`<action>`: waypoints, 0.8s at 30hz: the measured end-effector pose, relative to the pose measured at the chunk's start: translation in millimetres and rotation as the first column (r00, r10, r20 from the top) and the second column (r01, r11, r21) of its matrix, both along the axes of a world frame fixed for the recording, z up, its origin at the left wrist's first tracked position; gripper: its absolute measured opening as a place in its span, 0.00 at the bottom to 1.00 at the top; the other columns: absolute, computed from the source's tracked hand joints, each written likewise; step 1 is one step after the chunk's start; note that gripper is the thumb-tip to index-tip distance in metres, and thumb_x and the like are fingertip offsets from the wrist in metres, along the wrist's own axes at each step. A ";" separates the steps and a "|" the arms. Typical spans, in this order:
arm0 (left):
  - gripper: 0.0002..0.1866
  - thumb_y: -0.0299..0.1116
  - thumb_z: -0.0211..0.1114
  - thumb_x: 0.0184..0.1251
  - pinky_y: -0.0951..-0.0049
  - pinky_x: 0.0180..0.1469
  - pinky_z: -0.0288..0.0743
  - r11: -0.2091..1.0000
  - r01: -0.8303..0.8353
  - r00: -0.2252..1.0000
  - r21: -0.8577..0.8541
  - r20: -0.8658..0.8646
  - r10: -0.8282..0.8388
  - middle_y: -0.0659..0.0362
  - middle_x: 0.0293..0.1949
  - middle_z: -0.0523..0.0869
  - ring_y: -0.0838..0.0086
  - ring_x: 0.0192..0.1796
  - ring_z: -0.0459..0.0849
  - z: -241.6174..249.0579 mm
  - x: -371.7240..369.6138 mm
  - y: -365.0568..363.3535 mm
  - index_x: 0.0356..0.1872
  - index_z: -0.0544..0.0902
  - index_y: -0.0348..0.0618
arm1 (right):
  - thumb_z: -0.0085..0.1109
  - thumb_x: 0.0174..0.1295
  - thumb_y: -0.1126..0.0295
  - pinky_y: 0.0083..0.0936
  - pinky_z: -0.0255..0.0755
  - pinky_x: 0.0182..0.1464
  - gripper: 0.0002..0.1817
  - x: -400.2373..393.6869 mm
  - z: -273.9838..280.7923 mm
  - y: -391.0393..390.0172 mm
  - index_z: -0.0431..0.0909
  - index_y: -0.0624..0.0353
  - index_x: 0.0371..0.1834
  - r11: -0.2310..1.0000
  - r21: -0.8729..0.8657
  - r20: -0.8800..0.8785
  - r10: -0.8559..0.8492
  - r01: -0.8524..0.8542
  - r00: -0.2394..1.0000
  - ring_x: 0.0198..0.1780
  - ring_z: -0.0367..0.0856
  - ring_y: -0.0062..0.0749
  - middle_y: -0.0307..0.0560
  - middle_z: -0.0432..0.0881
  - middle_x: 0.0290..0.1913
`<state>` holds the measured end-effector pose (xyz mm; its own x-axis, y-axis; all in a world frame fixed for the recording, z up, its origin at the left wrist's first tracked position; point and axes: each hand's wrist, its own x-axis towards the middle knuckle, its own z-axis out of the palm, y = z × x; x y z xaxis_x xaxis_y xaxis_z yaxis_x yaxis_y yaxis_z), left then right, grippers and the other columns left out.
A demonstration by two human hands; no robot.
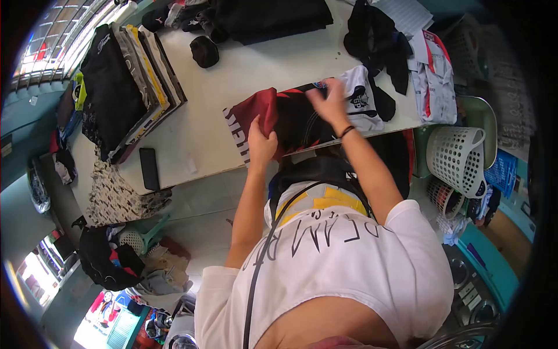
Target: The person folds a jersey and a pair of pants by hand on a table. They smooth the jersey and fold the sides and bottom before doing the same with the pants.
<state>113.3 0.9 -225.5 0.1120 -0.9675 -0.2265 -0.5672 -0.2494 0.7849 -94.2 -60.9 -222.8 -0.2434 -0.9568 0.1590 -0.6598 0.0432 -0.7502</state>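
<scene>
A black, red and white garment [299, 119] lies partly folded along the table's near edge. My left hand [261, 142] pinches its dark red part [260, 110] near the left end. Over the right part of the same garment is my right hand [330, 103], blurred, with its fingers apart; whether it touches the cloth cannot be made out. Just right of that hand lies a white cloth part with a black print [359, 96]. Black lettering on white shows at the garment's left end.
On the white table [203, 122] stand a tall stack of folded clothes [116, 87], a phone [149, 168], a small black bundle [204, 52], black clothes [273, 20] and a folded white-red shirt [433, 78]. White baskets [456, 157] stand at the right.
</scene>
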 end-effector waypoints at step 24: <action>0.22 0.30 0.66 0.44 0.76 0.34 0.68 0.956 -0.195 0.959 0.217 -0.161 0.232 0.61 0.26 0.72 0.76 0.28 0.71 -37.1 21.1 -3.5 0.42 0.67 0.41 | 0.57 0.44 0.78 0.28 0.69 0.41 0.17 -153.1 -49.8 -38.0 0.69 0.58 0.41 0.988 0.126 -0.058 -0.082 0.088 0.995 0.42 0.72 0.39 0.51 0.69 0.43</action>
